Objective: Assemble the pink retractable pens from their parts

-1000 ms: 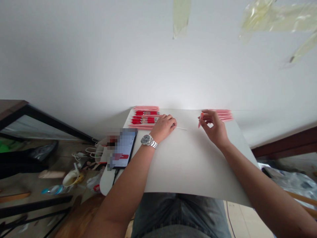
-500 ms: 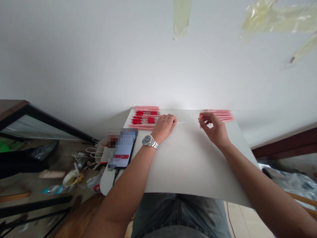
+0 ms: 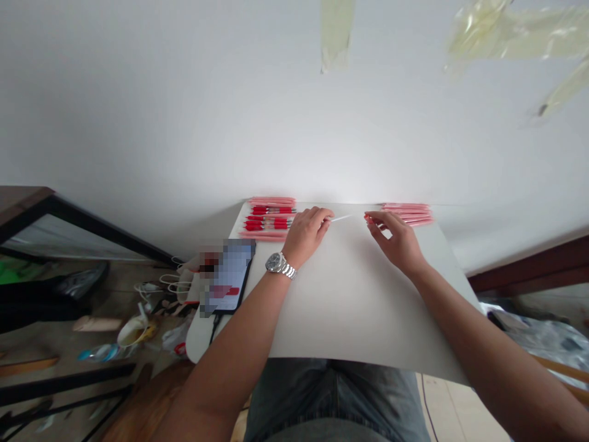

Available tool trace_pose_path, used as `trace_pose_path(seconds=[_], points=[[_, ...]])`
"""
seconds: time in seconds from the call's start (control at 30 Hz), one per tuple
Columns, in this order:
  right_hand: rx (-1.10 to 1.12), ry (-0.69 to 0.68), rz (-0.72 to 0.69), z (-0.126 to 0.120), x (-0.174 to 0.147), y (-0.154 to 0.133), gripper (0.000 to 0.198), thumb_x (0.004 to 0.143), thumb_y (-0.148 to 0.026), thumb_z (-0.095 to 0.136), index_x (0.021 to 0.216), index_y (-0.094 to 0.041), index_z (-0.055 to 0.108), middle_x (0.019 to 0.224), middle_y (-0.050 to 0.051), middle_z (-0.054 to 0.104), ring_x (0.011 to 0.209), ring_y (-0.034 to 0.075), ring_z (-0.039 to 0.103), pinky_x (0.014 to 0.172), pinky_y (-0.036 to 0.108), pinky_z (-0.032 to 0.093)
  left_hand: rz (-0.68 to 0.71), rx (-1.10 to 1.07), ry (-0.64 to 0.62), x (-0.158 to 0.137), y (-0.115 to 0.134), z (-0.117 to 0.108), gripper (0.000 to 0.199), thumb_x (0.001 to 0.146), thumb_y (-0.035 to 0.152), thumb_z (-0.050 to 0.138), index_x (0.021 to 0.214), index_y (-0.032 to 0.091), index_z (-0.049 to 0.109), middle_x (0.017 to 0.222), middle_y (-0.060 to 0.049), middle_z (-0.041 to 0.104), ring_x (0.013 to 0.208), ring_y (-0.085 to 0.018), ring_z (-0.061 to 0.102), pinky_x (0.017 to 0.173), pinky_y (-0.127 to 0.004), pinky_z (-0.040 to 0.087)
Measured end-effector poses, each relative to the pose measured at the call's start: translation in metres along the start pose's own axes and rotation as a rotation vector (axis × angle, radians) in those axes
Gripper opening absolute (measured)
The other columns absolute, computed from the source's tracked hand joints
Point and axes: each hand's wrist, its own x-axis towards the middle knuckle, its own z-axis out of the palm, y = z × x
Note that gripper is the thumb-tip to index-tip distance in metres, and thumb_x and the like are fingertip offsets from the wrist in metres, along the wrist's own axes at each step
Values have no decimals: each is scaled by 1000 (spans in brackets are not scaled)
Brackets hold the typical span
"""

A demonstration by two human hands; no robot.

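Note:
My left hand [image 3: 309, 230], with a metal watch [image 3: 275, 263] on its wrist, is closed around a thin whitish stick [image 3: 341, 218]. The stick points right, and its other end is hidden in the fingers. Just left of this hand lie red pens [image 3: 262, 224] with clear barrels, between rows of slim pink sticks [image 3: 272, 201]. Across a short gap, my right hand [image 3: 394, 236] pinches a small red-orange piece [image 3: 367, 218] in its fingertips; its kind is too small to make out. Behind that hand rests another bunch of pink sticks [image 3: 407, 207].
A phone [image 3: 232, 276] with a cable lies at the left edge of the white table [image 3: 354, 307]. The table's far edge meets a wall [image 3: 276, 110] with tape on it. A cup [image 3: 131, 331] and a bottle [image 3: 99, 352] are on the floor at left.
My left hand has raised the whitish stick slightly, and its tip now tilts upward. My right hand has shifted slightly left with the red-orange piece.

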Motion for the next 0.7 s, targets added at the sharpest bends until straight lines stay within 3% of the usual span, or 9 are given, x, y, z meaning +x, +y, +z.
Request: trace_pose_path(seconds=[0.23, 0.37, 0.7], points=[[-15, -55, 58, 1, -3, 5, 28, 101, -38, 58, 126, -27, 64, 99, 4, 73, 87, 20, 71, 77, 36, 58, 28, 1, -9, 1, 1, 0, 17, 105, 27, 48, 108, 22, 63, 105, -3, 68, 93, -20, 60, 86, -35, 42], [-39, -79, 30, 0, -2, 4, 19, 101, -35, 59, 115, -26, 67, 101, 5, 73, 88, 21, 70, 77, 36, 57, 33, -5, -22, 1, 2, -1, 17, 105, 27, 48, 108, 22, 64, 105, -4, 68, 94, -20, 60, 88, -35, 43], [-82, -112, -43, -2, -2, 2, 20, 100, -26, 59, 116, -27, 70, 101, 5, 73, 89, 23, 68, 79, 38, 54, 61, -5, -62, 0, 3, -1, 18, 105, 26, 47, 109, 23, 65, 107, -4, 67, 98, -20, 59, 91, -36, 44]])
